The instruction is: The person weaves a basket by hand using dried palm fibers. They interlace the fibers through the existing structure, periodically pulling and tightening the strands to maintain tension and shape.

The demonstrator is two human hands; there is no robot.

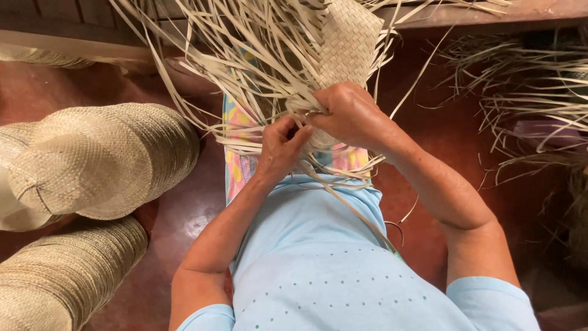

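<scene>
Straw-coloured strips (257, 67) hang loose from a half-woven mat (349, 40), which is held over the lap. Strips are pinched tight by the left hand (283, 147) and the right hand (349, 113), fingers closed. Stacked woven hats (104, 159) are set on the red floor (184, 214) nearby.

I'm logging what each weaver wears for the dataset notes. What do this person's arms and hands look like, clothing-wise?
Both arms are bare from the short sleeves down. The left hand and right hand wear no gloves; no rings or watch are visible. The light blue short-sleeved top has small dark dots across it, with sleeve hems ending above the elbows.
</scene>
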